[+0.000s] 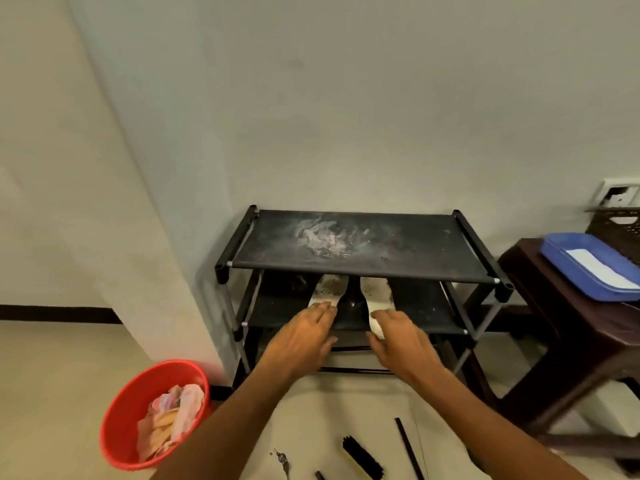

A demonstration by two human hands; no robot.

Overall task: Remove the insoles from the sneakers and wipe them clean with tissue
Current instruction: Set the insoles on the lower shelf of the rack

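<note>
Head view: black shoe rack (pixel 360 251) at frame centre against the wall, dusty top shelf bare, two pale things on its middle shelf. They read as a pair of dirty white sneakers or their insoles; cannot tell which, since the top shelf hides their far ends. Left one (pixel 327 289), right one (pixel 375 296), side by side with a dark gap between, long axes running away from the camera toward the wall, near ends toward the hands.

Dark side bench (pixel 554 306) at right edge carries a blue tray (pixel 557 251) with white sheet, likely tissue. Red bucket (pixel 121 410) lower left holds crumpled waste. Brush (pixel 362 457) on floor at bottom centre.

Left hand (pixel 301 337) grip: flat, fingers extended, holding nothing, fingertips just reaching the left item's near end. Right hand (pixel 401 337) grip: spread loosely, not closed, fingers over the right item's near end; contact likely, grasp not formed.

Key relation: each hand lines up with its own-side item, equally near, so a straight pull toward the camera along the long axis looks right.
</note>
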